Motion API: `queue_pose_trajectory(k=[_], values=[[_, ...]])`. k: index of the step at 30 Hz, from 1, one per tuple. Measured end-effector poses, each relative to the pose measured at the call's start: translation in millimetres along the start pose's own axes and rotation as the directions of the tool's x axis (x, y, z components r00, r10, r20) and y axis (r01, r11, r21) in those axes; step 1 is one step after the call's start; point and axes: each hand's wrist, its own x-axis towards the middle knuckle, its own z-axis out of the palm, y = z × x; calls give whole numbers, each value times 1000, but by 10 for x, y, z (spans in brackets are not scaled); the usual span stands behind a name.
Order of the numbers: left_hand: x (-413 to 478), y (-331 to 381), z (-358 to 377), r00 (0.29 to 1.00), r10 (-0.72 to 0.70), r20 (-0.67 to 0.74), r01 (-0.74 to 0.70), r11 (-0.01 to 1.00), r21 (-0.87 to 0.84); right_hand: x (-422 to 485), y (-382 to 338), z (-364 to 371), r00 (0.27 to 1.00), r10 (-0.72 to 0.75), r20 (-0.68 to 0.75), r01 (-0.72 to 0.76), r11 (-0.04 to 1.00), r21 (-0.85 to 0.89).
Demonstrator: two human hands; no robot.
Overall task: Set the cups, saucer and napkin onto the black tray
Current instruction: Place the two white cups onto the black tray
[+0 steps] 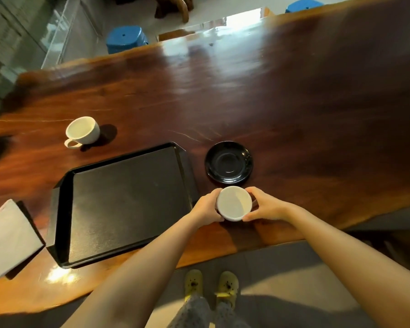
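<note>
White cup [233, 203] between both hands (off tray [128, 200])

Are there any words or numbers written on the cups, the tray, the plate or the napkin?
None. No words, numbers or logos can be read anywhere.
White cup with handle: plain.
White cup held between left hand and right hand: plain.
Black tray: plain.
Black saucer: plain.
Napkin: plain.

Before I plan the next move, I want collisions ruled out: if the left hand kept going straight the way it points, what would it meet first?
The left hand already grips the white cup; beyond that, likely the black saucer, though depth is unclear.
</note>
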Motion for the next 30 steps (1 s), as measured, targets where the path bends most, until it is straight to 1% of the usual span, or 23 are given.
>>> queue_pose_trajectory(k=[7, 11, 17, 22, 26, 30], values=[[-43, 45, -123, 1000, 9, -13, -10, 998, -61, 21, -152, -136, 998, -55, -17, 54, 997, -60], [-82, 93, -396, 996, 1, -85, -12, 992, -129, 73, -490, -339, 995, -104, -8, 102, 989, -107], [-216, -46, -1037, 975, -33, -220, -11, 980, -199, 298, -1249, -472, 974, -222, 36, 225, 964, -145], [-414, -409, -1616, 935, -69, -349, -2, 980, -200, 613, -1989, -327, 947, -303, 108, 315, 940, -129], [-609, -851, -2050, 905, -109, -412, 8, 971, -238, 917, -2558, -11, 916, -358, 181, 376, 923, -79], [-818, -1367, -2386, 884, -160, -439, 30, 957, -288, 1286, -2984, 442, 902, -377, 209, 400, 913, -80]])
